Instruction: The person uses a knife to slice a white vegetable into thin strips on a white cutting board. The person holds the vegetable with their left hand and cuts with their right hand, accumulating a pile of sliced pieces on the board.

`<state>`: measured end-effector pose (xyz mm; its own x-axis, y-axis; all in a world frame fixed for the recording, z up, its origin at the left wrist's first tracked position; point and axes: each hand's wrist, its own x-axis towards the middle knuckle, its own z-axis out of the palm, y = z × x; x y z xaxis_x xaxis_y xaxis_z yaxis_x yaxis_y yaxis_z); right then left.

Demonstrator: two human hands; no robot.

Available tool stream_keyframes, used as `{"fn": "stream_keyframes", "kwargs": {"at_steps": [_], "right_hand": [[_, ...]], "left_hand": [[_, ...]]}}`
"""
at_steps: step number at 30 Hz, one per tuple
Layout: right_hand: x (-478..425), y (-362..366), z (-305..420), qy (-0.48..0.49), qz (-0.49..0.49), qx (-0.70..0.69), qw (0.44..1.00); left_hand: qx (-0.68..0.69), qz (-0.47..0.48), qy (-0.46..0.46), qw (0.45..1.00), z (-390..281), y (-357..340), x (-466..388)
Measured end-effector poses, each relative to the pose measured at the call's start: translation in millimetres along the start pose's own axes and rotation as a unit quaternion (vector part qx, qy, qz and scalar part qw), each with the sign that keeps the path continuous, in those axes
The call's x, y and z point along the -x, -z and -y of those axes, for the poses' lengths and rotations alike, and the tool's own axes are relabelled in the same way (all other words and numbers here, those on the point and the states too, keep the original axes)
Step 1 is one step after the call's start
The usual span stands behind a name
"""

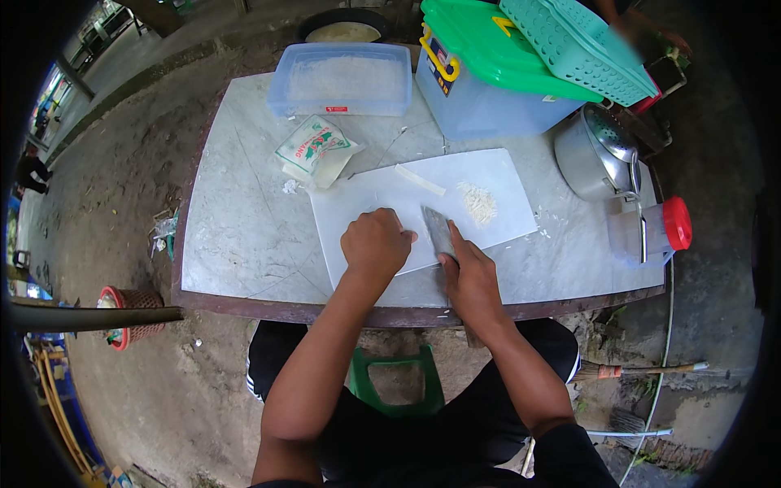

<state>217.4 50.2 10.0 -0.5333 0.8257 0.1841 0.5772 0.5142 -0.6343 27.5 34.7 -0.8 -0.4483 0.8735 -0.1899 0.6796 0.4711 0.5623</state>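
Note:
My right hand (476,280) grips a broad-bladed knife (438,230), its grey blade held over a white cutting board (366,195). A wooden handle end shows below my wrist. To the left of the blade, my left hand (377,239) is curled on the board with its thumb towards the knife. Whether its fingers hold anything is hidden. A pile of finely cut white pieces (478,204) lies on the board right of the blade. Farther back on the board rests one pale flat strip (421,180). A printed plastic bag (317,149) touches the board's back left corner.
Behind the board stand a translucent tub (341,79) with pale contents and a green-lidded box (488,91) carrying a teal basket (586,49). A metal pot (586,161) and red-lidded jar (647,229) line the right edge. A person's arm shows behind the basket.

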Motion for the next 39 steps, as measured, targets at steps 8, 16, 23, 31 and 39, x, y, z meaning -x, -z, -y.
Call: {"fn": "stream_keyframes", "kwargs": {"at_steps": [8,16,23,31,39], "right_hand": [[16,12,15,0.002,0.050,0.003,0.999],[8,7,10,-0.003,0.086,0.069,0.994],[-5,20,-23,-0.009,0.020,0.055,0.998],[-14,48,-25,-0.015,-0.078,-0.061,0.995],[-18,47,-10,0.020,-0.093,-0.079,0.992]], "left_hand": [[0.137,0.002,-0.063,0.988,17,28,-19],[-0.002,-0.182,-0.362,0.914,20,3,-39],[-0.078,-0.159,-0.379,0.908,11,-17,-49],[-0.081,-0.161,-0.347,0.920,11,3,-44],[-0.009,-0.163,-0.291,0.943,11,10,-32]]}}
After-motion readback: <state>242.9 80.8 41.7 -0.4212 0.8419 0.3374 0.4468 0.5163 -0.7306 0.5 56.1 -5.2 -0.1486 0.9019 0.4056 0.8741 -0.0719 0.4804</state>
